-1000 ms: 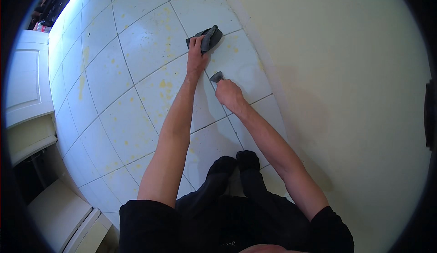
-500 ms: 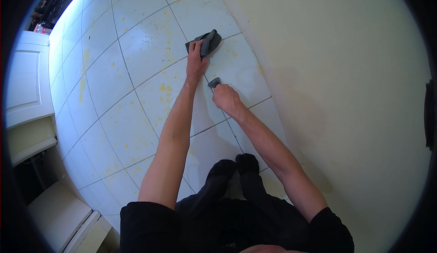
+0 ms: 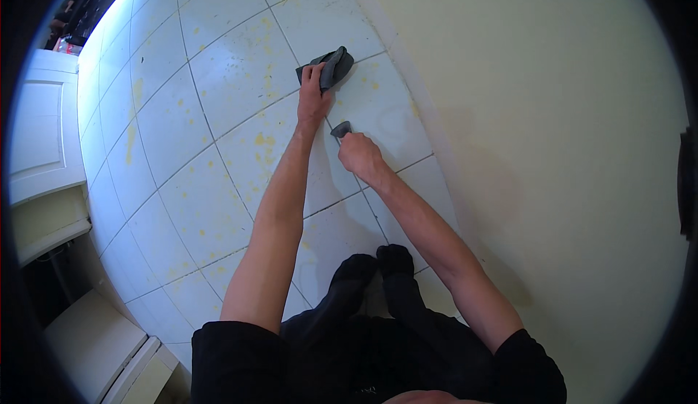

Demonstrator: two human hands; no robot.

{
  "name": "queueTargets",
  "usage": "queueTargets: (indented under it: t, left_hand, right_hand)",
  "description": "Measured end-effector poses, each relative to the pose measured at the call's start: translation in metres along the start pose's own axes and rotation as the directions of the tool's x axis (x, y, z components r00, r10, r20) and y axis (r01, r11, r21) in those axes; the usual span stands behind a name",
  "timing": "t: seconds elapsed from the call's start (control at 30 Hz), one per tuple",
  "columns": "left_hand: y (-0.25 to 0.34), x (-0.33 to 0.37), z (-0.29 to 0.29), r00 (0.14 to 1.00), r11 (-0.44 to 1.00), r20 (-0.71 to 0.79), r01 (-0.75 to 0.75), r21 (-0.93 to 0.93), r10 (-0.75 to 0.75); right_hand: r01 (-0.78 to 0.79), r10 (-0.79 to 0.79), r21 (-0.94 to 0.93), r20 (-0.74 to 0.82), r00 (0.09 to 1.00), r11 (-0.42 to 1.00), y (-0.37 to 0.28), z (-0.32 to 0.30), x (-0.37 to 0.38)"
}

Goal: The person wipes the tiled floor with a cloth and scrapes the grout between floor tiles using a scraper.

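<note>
My left hand (image 3: pixel 313 97) is closed on a dark grey folded cloth (image 3: pixel 336 68), its fingers over the near left side. The cloth rests at or just over the white tiled floor (image 3: pixel 240 48), near the foot of the wall. Closer to me, my right hand (image 3: pixel 359 153) forms a fist around a scraper (image 3: pixel 341 129). The wide grey blade points away from me and to the left, close to a grout line. The scraper's handle is hidden in the fist, and I cannot tell whether the blade touches the tile. Yellow spots (image 3: pixel 263 141) mark the tiles left of both hands.
A plain cream wall (image 3: pixel 538 135) rises along the right side. White cabinets (image 3: pixel 47 120) line the left, with a dark opening below one. My feet in dark socks (image 3: pixel 395 260) stand on the tiles near me. Dark clutter (image 3: pixel 91 0) lies at the far left.
My right hand has shifted slightly away from me and a little left with the scraper. The left hand and the cloth have stayed in place.
</note>
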State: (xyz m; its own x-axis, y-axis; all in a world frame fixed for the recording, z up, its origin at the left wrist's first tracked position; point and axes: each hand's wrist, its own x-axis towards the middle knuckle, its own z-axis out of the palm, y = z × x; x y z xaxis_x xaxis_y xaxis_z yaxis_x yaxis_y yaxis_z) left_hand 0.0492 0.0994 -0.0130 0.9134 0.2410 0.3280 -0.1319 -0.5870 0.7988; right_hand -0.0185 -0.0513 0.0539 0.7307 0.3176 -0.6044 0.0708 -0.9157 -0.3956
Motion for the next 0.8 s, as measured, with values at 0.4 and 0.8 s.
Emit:
queueTargets:
  t: [0.4,0.8]
  left_hand:
    - [-0.003,0.000,-0.003,1.000,1.000,-0.007,-0.002,0.013,0.002]
    - [0.003,0.000,0.004,1.000,1.000,0.007,0.012,0.012,-0.012]
  right_hand:
    - [-0.023,0.024,-0.053,0.026,0.999,0.998,-0.004,0.001,-0.003]
    - [0.000,0.001,0.027,-0.046,0.999,1.000,0.012,0.000,0.006]
